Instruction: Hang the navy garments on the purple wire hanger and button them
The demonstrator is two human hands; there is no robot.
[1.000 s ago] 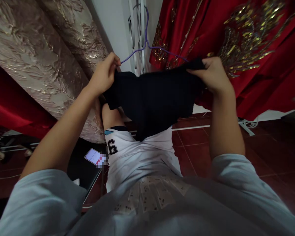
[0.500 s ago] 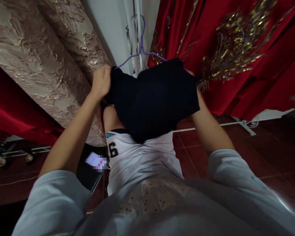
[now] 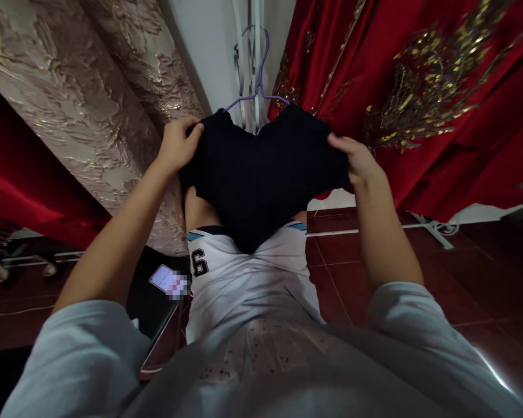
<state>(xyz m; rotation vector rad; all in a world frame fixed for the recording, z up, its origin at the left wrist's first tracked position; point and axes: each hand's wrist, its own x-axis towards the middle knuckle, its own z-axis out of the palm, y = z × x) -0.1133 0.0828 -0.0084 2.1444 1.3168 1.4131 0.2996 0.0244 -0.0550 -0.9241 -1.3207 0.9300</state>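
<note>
A black shirt [image 3: 261,174] spreads out over my lap on a purple hanger [image 3: 260,87], its lower part draping between my thighs. My left hand [image 3: 181,144] pinches the left sleeve, thumb on top and the other fingers partly hidden. On the opposite side my right hand [image 3: 361,158] grips the right sleeve, with the thumb lying over the cloth and the fingers beneath. The hanger's hook rises above the neckline in front of a white metal stand [image 3: 257,58]; I cannot tell whether it hangs there.
Cream embossed fabric [image 3: 113,128] hangs at the left, and a red curtain [image 3: 453,128] with gold sequins at the right. A lit phone [image 3: 168,280] lies on a black surface [image 3: 152,307] beside my left leg. Dark red tiles [image 3: 340,278] cover the floor.
My right hand has come out from behind the shirt, with its thumb now on the front of the sleeve. The shoulders lie more level, and the left thumb has shifted onto the cloth.
</note>
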